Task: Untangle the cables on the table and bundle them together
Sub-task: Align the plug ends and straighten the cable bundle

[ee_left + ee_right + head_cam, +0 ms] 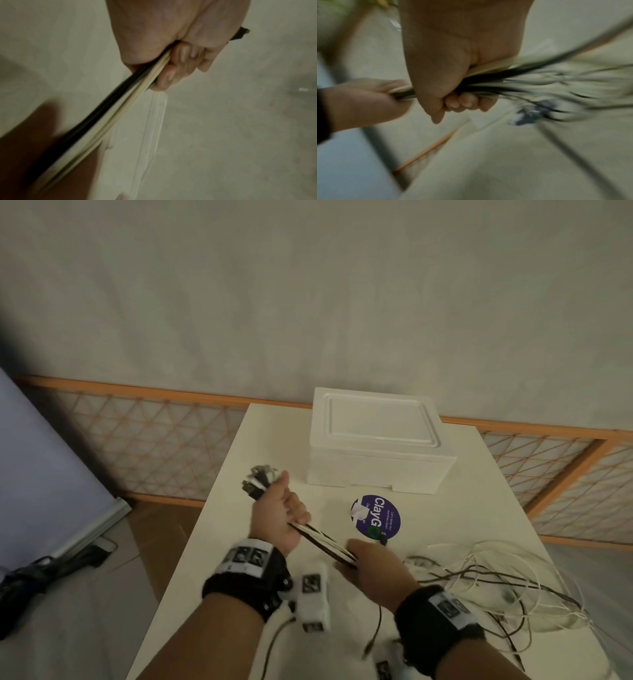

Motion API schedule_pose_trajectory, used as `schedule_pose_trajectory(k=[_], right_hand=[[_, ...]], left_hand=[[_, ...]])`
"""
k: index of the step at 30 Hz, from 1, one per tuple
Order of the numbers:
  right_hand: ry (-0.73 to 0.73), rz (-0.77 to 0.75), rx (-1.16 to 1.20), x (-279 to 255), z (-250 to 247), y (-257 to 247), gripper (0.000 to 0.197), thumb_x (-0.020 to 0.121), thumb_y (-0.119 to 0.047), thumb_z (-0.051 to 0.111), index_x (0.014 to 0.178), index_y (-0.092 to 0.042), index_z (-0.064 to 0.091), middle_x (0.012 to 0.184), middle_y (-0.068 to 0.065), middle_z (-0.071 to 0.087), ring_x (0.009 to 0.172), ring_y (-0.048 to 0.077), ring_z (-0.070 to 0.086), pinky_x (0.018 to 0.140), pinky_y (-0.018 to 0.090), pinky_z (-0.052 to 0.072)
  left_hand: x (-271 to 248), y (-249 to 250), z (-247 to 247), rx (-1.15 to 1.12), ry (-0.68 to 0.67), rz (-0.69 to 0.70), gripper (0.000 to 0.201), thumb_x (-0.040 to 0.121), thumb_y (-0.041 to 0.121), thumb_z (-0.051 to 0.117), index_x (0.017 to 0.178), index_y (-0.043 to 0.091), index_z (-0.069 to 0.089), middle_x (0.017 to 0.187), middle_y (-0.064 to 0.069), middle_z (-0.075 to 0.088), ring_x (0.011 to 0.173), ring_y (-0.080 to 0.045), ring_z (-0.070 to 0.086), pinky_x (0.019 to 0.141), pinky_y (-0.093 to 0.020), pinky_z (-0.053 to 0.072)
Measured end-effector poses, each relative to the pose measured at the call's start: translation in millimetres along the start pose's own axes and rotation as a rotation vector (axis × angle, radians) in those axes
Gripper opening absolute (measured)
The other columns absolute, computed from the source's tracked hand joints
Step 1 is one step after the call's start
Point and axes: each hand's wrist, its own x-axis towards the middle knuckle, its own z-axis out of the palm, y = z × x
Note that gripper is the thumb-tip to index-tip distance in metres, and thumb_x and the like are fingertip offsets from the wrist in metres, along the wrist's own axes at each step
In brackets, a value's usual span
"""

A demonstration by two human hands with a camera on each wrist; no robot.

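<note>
From my head, my left hand (279,510) fists the cables (323,539) just left of the purple sticker (376,518), plugs poking past it; the straight run slants down-right into my right hand (371,565). Left wrist: my fingers (181,54) curl round the strands. Right wrist, blurred: my fist clamps them, slack trailing beyond, so I judge it slides that way.

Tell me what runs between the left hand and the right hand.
A taut stretch of the gathered black and white cables spans from the left hand to the right hand; both grip it. The head view shows it best.

Head view high above the table (479,508), wrist views close on gripping hands, all sharing cables (325,539)
</note>
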Motion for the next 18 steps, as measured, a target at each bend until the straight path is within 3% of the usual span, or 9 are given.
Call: schedule_pose_trajectory(k=[3,9,14,16,18], right_hand=[[-0.003,0.108,-0.071,-18.2,1.7,27.5,0.039,0.089,-0.057,0.047,0.091,-0.019,0.055,0.087,0.001,0.064,0.088,0.022,0.062,0.069,0.030,0.044],[-0.003,0.147,-0.124,-16.9,-11.7,40.0,0.017,0.081,-0.034,0.048,0.088,-0.020,0.056,0.070,-0.007,0.049,0.083,0.018,0.061,0.065,0.026,0.043],[0.010,0.212,-0.178,-23.2,-14.7,45.2,0.013,0.080,-0.034,0.048,0.080,-0.022,0.054,0.066,-0.005,0.050,0.074,0.016,0.059,0.066,0.028,0.050],[-0.003,0.213,-0.188,-25.9,-12.6,51.1,0.012,0.079,-0.033,0.048,0.085,-0.023,0.052,0.070,-0.007,0.051,0.080,0.018,0.062,0.068,0.027,0.048],[-0.128,0.225,-0.260,-28.7,-13.6,61.5,0.023,0.079,-0.036,0.052,0.101,-0.028,0.052,0.088,-0.009,0.057,0.099,0.019,0.061,0.080,0.030,0.045]], left_hand=[[7.3,14.1,-6.2,0.001,0.051,0.025,0.048,0.092,0.029,0.058,0.050,0.020,0.036,0.041,0.006,0.023,0.031,-0.009,0.020,0.037,-0.017,0.021],[11.2,12.4,-7.4,0.011,0.107,0.035,0.045,0.093,0.030,0.057,0.055,0.020,0.035,0.041,0.006,0.023,0.031,-0.010,0.020,0.037,-0.016,0.022],[6.7,9.4,-11.9,0.000,0.108,0.039,0.046,0.093,0.031,0.057,0.054,0.019,0.036,0.042,0.005,0.023,0.031,-0.010,0.020,0.038,-0.017,0.021],[4.4,13.9,-13.2,0.018,0.067,0.062,0.048,0.094,0.031,0.056,0.052,0.019,0.035,0.042,0.005,0.023,0.031,-0.010,0.021,0.038,-0.017,0.022],[0.9,21.0,-13.5,0.071,-0.007,0.097,0.048,0.095,0.028,0.054,0.053,0.019,0.034,0.041,0.005,0.025,0.031,-0.009,0.023,0.038,-0.017,0.024]])
